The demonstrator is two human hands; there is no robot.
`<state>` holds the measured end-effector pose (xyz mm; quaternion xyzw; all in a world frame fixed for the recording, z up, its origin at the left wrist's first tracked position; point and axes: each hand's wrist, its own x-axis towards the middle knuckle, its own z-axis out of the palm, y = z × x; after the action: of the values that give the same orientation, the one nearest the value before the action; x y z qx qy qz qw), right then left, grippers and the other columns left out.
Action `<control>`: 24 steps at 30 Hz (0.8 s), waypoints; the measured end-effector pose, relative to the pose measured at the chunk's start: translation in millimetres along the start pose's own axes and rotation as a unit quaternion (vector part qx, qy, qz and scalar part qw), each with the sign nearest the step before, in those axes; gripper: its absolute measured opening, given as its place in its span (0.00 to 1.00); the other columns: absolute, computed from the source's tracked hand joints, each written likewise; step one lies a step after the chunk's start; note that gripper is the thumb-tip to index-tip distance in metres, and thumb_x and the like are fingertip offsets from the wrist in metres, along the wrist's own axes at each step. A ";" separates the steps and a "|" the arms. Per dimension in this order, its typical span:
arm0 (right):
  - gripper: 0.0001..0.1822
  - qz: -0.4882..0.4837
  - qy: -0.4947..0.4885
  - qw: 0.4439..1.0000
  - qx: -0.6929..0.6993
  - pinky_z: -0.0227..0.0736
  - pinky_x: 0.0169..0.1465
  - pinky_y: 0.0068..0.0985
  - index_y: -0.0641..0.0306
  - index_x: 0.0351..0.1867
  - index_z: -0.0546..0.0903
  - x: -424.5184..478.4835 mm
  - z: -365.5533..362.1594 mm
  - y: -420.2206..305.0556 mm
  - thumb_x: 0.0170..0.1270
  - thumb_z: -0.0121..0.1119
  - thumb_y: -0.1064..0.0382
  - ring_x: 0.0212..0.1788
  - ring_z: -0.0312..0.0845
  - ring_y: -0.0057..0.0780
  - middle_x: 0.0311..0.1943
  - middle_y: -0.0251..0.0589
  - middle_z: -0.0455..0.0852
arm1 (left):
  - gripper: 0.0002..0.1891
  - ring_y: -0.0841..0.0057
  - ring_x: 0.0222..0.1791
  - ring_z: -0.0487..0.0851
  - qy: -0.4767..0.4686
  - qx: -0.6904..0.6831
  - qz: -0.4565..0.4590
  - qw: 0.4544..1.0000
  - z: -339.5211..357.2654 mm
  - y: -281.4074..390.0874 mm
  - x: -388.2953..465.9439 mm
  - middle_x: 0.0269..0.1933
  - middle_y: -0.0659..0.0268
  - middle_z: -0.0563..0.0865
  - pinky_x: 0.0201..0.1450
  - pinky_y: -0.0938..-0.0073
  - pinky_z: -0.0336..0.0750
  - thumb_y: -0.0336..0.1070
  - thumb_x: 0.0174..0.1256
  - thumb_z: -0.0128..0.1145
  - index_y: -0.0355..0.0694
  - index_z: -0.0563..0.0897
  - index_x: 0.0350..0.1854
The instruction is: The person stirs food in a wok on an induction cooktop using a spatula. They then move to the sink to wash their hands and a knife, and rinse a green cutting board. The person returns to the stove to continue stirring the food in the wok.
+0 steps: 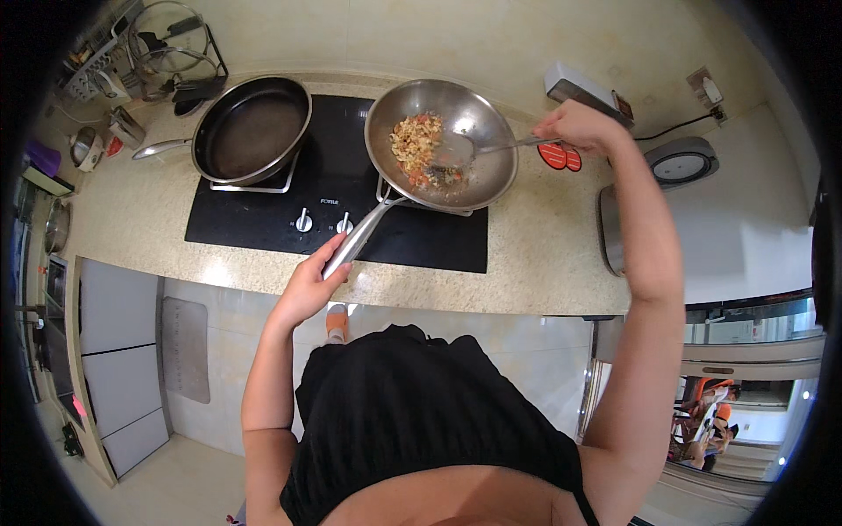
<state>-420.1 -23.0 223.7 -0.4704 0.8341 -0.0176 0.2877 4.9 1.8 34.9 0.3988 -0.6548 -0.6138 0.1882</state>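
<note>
My left hand (316, 281) grips the long metal handle of a stainless steel wok (487, 118), which sits on the right burner and tilts a little. Above the wok's right rim, my right hand (575, 128) holds the handle of a metal spatula (506, 145). The spatula's blade is blurred and reaches down into the wok beside the food. A chopped food mixture (416, 141), yellowish with reddish bits, lies in the left and lower part of the bowl. Smaller dark and red pieces are scattered near the blade.
A dark frying pan (253, 131) stands on the left burner of the black gas hob (421, 246), its handle pointing left. Glass lids (174, 59) lean in a rack at the back left. Right of the wok lie a red mat (559, 158) and a grey appliance (681, 163).
</note>
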 end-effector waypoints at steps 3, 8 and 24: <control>0.11 0.020 -0.020 0.998 -0.048 0.56 0.18 0.28 0.66 0.19 0.79 -5.9 -8.3 9.2 0.56 0.61 0.62 0.16 0.64 0.23 0.17 0.38 0.76 | 0.28 0.76 0.51 0.79 -0.004 -0.014 0.005 1.000 1.2 -3.3 2.9 0.56 0.58 0.80 0.57 0.76 0.71 0.35 0.67 0.57 0.39 0.67 0.69; 0.17 0.026 -0.015 0.999 0.025 0.58 0.18 0.29 0.64 0.17 0.76 -4.7 32.6 -6.2 0.60 0.59 0.56 0.14 0.64 0.24 0.15 0.37 0.74 | 0.27 0.77 0.50 0.79 -0.006 -0.003 0.029 1.000 2.5 -9.5 6.9 0.54 0.58 0.81 0.55 0.76 0.71 0.35 0.67 0.57 0.39 0.67 0.69; 0.12 -0.043 0.032 0.960 -0.276 0.77 0.42 0.33 0.58 0.38 0.88 -41.1 30.9 -55.4 0.54 0.66 0.57 0.35 0.85 0.40 0.32 0.49 0.88 | 0.29 0.70 0.52 0.80 -0.019 0.021 0.038 0.999 -6.0 -12.0 5.2 0.55 0.53 0.81 0.56 0.74 0.71 0.38 0.67 0.57 0.40 0.67 0.69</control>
<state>-345.8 -13.7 233.7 -0.5664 0.7942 0.1854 0.1191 9.7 -5.2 23.3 0.3663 -0.6855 -0.5996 0.1905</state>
